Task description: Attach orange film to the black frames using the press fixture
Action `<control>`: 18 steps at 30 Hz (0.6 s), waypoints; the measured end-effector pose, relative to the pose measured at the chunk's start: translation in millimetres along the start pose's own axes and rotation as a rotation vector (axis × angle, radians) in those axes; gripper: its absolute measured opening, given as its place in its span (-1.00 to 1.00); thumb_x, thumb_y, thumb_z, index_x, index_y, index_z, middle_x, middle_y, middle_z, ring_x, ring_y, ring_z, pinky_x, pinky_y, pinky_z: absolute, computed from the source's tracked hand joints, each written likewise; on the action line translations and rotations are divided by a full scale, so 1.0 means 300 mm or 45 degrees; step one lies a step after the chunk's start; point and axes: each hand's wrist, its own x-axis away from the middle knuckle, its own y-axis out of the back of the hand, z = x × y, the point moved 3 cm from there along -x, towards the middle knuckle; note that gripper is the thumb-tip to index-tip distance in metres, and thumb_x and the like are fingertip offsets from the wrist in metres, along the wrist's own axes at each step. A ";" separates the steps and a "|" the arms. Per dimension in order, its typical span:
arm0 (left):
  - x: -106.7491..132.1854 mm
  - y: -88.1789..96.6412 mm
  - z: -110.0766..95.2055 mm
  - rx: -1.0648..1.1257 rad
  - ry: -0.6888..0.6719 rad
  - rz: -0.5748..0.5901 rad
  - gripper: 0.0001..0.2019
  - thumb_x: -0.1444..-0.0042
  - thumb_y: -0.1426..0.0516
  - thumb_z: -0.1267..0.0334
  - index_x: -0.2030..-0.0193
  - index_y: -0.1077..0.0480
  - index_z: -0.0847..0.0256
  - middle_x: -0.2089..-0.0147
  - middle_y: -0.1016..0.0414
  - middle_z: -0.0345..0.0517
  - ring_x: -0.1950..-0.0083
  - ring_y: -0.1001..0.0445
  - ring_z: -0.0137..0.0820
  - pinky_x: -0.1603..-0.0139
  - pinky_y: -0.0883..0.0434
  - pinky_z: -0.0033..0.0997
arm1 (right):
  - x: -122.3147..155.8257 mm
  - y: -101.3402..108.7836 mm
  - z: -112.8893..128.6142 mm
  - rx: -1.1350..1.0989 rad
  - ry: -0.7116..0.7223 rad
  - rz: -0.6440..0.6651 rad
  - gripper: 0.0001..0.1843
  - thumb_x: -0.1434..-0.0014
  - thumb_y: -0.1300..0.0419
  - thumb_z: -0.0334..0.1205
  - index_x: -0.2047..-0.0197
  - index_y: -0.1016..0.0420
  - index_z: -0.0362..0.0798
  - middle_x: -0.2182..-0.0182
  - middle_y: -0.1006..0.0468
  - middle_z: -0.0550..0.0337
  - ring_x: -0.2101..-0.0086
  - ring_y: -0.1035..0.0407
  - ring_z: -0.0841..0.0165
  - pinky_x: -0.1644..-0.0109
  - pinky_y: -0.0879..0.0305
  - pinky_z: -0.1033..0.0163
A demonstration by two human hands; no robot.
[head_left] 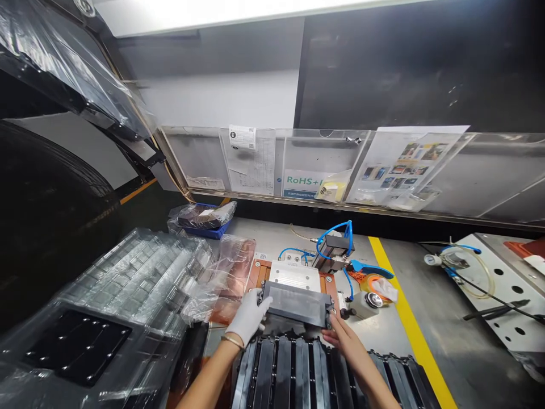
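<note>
A flat dark grey rectangular panel [298, 304] is held over a fixture with an orange-brown base and a pale metal block [293, 274]. My left hand [249, 315], in a white glove, grips the panel's left edge. My right hand [338, 334], bare, has its fingers closed on the panel's lower right corner. Just below the hands lies a black tray [298, 369] with long upright slots holding several dark panels.
Stacked clear plastic trays in bags [128, 284] fill the left. A blue bin [206, 227] sits behind them. Blue air hoses and a small valve block [336, 247] stand behind the fixture, a tape roll [374, 284] to its right. A yellow line [409, 318] crosses the bench; a white perforated plate [502, 289] lies far right.
</note>
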 end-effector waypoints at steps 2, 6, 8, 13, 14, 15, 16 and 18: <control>0.081 0.013 0.041 0.060 0.007 -0.012 -0.50 -0.06 -0.17 -0.03 -0.04 -0.26 0.23 -0.07 -0.38 0.16 0.32 -0.48 -0.36 0.54 -0.45 -0.46 | 0.108 0.014 -0.033 -0.083 -0.119 0.005 -0.34 0.05 -0.22 0.36 0.12 -0.52 -0.01 0.30 -0.63 0.13 0.36 -0.59 0.16 0.21 -0.58 0.01; 0.195 0.038 0.109 0.430 -0.015 -0.042 -0.53 -0.13 -0.11 -0.07 -0.08 -0.23 0.13 -0.12 -0.40 0.07 -0.03 -0.46 -0.26 0.02 -0.48 -0.27 | 0.292 0.014 -0.038 -0.387 -0.284 -0.023 -0.41 -0.05 -0.22 0.27 -0.05 -0.38 0.11 -0.01 -0.55 0.15 0.09 -0.53 0.16 -0.07 -0.45 0.01; 0.223 0.055 0.137 0.661 -0.051 -0.087 -0.62 -0.15 -0.10 -0.04 -0.04 -0.28 0.08 -0.11 -0.42 -0.03 -0.16 -0.38 -0.26 -0.16 -0.38 -0.22 | 0.345 0.005 -0.008 -0.513 -0.317 -0.024 -0.47 -0.13 -0.14 0.26 -0.05 -0.34 0.14 -0.04 -0.54 0.15 0.02 -0.49 0.14 -0.14 -0.37 -0.03; 0.262 0.109 0.130 0.604 -0.316 -0.201 -0.74 0.02 -0.25 0.11 0.15 -0.41 0.02 -0.08 -0.45 -0.16 -0.32 -0.20 -0.24 -0.38 -0.11 -0.26 | 0.391 -0.014 0.092 -0.170 -0.170 0.127 -0.32 -0.13 -0.03 0.34 -0.21 -0.28 0.16 -0.18 -0.42 0.05 -0.21 -0.24 0.06 -0.25 -0.18 -0.12; 0.268 0.117 0.110 0.550 -0.348 -0.197 -0.75 0.00 -0.24 0.11 0.16 -0.42 0.02 -0.05 -0.46 -0.16 -0.29 -0.23 -0.23 -0.37 -0.12 -0.25 | 0.396 -0.017 0.107 -0.074 -0.118 0.158 -0.28 -0.12 -0.03 0.36 -0.23 -0.29 0.15 -0.20 -0.40 0.04 -0.24 -0.18 0.06 -0.29 -0.11 -0.12; 0.272 0.123 0.087 0.514 -0.361 -0.177 -0.77 -0.05 -0.21 0.09 0.15 -0.41 0.02 -0.03 -0.47 -0.16 -0.25 -0.28 -0.23 -0.34 -0.16 -0.23 | 0.403 -0.019 0.117 0.002 -0.080 0.187 -0.27 -0.12 -0.02 0.37 -0.22 -0.32 0.14 -0.21 -0.40 0.05 -0.26 -0.14 0.07 -0.32 -0.03 -0.11; 0.276 0.130 0.061 0.494 -0.364 -0.143 -0.79 -0.12 -0.15 0.07 0.12 -0.40 0.02 -0.01 -0.47 -0.16 -0.21 -0.32 -0.23 -0.31 -0.22 -0.21 | 0.410 -0.020 0.123 0.060 -0.058 0.208 -0.29 -0.14 0.00 0.37 -0.20 -0.36 0.14 -0.21 -0.39 0.07 -0.26 -0.14 0.07 -0.34 0.01 -0.10; 0.290 0.149 0.003 0.411 -0.421 -0.129 -0.76 -0.20 -0.08 0.07 0.04 -0.38 0.03 -0.04 -0.47 -0.13 -0.16 -0.37 -0.24 -0.25 -0.28 -0.19 | 0.424 -0.019 0.126 0.145 -0.025 0.231 -0.35 -0.18 0.02 0.32 -0.17 -0.41 0.14 -0.22 -0.38 0.11 -0.24 -0.17 0.10 -0.35 0.03 -0.06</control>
